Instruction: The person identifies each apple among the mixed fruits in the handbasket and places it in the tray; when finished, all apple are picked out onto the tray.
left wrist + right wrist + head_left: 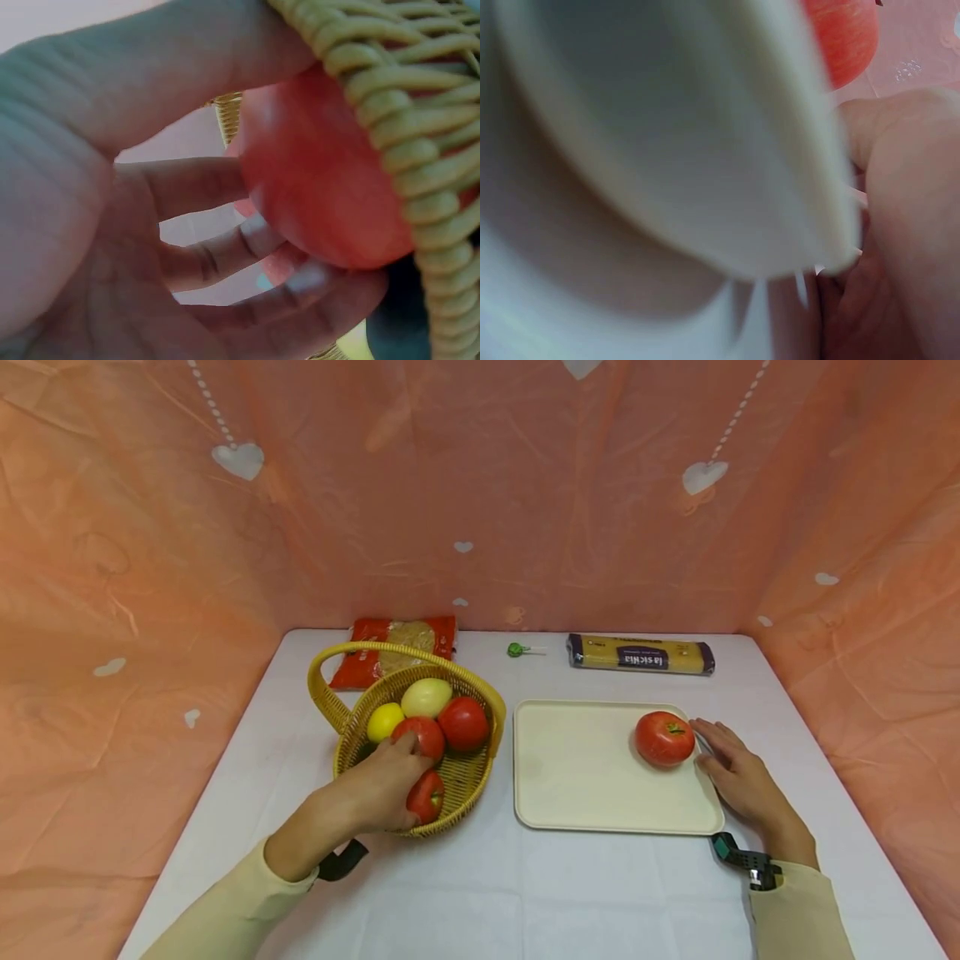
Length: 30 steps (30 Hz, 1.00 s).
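A woven yellow basket (472,777) with a handle stands left of centre on the white table. My left hand (386,777) reaches into it. In the left wrist view my left hand (112,225) has thumb and fingers curled round a red tomato (315,195) just inside the basket's rim (405,112). That tomato (427,797) lies at the basket's near side. A cream tray (585,768) lies to the right with another red tomato (664,738) on it. My right hand (731,764) rests flat on the tray's right edge beside that tomato, holding nothing. The right wrist view shows the tray rim (667,127) close up.
The basket also holds a lemon (385,721), a pale yellow fruit (426,697) and two more tomatoes (463,723). At the back lie a red bag (393,647), a green lollipop (516,649) and a spaghetti packet (640,654). Orange cloth walls enclose the table on three sides.
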{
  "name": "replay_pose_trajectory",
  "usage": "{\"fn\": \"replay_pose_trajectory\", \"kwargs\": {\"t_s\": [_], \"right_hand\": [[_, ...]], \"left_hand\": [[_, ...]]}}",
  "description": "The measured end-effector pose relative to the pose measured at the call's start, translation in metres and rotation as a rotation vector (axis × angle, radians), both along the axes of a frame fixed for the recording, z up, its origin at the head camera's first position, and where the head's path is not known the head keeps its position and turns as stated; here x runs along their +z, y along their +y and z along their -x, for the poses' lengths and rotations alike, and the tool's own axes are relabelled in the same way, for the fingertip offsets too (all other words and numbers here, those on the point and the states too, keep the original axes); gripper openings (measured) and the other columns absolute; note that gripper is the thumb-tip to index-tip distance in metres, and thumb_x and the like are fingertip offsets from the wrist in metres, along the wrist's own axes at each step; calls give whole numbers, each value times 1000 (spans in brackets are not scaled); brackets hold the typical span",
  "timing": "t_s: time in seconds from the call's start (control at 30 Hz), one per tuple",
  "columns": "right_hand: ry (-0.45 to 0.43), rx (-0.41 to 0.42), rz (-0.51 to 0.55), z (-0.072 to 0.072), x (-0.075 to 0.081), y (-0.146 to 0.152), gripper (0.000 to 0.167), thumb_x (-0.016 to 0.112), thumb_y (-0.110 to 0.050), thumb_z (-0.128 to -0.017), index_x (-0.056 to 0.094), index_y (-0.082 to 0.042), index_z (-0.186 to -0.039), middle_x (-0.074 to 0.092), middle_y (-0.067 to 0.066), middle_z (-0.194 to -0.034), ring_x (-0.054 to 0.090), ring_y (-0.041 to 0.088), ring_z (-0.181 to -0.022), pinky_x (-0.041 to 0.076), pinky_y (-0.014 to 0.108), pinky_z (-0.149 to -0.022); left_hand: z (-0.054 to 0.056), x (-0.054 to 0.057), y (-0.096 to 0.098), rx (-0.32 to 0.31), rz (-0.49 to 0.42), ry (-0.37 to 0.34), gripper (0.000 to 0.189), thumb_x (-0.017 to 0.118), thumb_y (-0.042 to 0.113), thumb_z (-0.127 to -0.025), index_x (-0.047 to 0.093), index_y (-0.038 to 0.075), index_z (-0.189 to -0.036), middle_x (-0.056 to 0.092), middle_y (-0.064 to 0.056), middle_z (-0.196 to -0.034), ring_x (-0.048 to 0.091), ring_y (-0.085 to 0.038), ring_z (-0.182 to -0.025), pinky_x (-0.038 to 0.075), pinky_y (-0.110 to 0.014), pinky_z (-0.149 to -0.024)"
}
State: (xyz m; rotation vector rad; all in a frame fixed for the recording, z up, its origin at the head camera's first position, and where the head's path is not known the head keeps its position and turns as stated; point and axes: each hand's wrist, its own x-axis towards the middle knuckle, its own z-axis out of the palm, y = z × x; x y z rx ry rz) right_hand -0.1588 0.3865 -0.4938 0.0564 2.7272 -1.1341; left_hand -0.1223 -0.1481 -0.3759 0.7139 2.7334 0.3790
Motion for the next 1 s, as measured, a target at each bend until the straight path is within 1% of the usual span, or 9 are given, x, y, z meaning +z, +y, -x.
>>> {"fn": "replay_pose_trajectory", "kwargs": {"t_s": [0.13,0.3,0.43,0.5,0.6,0.7,0.77,0.87,1.0], "right_hand": [[12,6,2,0,1,-1,63,46,-30,-117,25,-17,-176,12,25,-182,-4,51,-168,8,87,-122],[35,13,4,-1,1,-1,63,46,-28,-117,26,-15,-175,15,26,-181,-3,51,-168,8,86,-122],[38,19,2,-1,0,0,63,47,-28,-117,27,-14,-175,15,27,-180,-2,52,-168,9,87,-122],[37,22,5,-1,1,0,63,47,-28,-117,26,-14,-175,15,27,-181,-2,52,-168,9,86,-122],[38,25,7,0,2,1,64,47,-29,-117,26,-15,-175,14,27,-181,-2,52,-168,9,86,-122],[31,20,9,0,2,1,64,47,-29,-117,25,-15,-175,13,27,-181,-2,52,-168,9,86,-122],[26,17,11,0,2,1,63,46,-29,-117,25,-15,-175,12,27,-181,-2,53,-168,9,87,-121],[20,16,14,-1,1,1,63,46,-30,-117,25,-16,-175,11,27,-181,-3,52,-168,9,87,-121],[19,17,14,-2,2,-1,63,46,-30,-117,25,-16,-175,12,27,-181,-3,52,-168,9,87,-121]], "left_hand": [[3,1,2,4,34,-27,57,99,9,-74,72,1,-124,56,-23,-129,64,-39,-106,63,-52,-95],[10,-1,-3,-57,2,-5,52,99,10,-70,71,3,-113,58,-15,-120,66,-27,-92,64,-44,-87],[10,0,-13,-75,-65,18,58,99,15,-71,72,5,-121,62,-12,-126,67,-25,-102,65,-43,-90],[9,4,-18,-71,-97,30,64,98,19,-73,71,5,-128,66,-12,-131,68,-27,-108,65,-45,-92],[9,11,-26,-51,-151,50,69,98,23,-74,70,4,-134,72,-9,-128,69,-26,-109,65,-44,-91],[11,16,-34,-23,-229,75,71,98,25,-76,70,6,-138,75,-4,-124,70,-22,-109,64,-44,-92],[12,17,-38,1,-295,82,72,99,26,-78,70,10,-141,75,0,-128,69,-20,-112,64,-44,-95],[12,16,-43,24,-405,93,74,99,26,-79,68,13,-145,74,-1,-134,70,-21,-118,63,-48,-99],[11,13,-42,11,-593,46,74,99,20,-81,67,12,-147,72,-5,-139,71,-24,-122,64,-44,-102]]}}
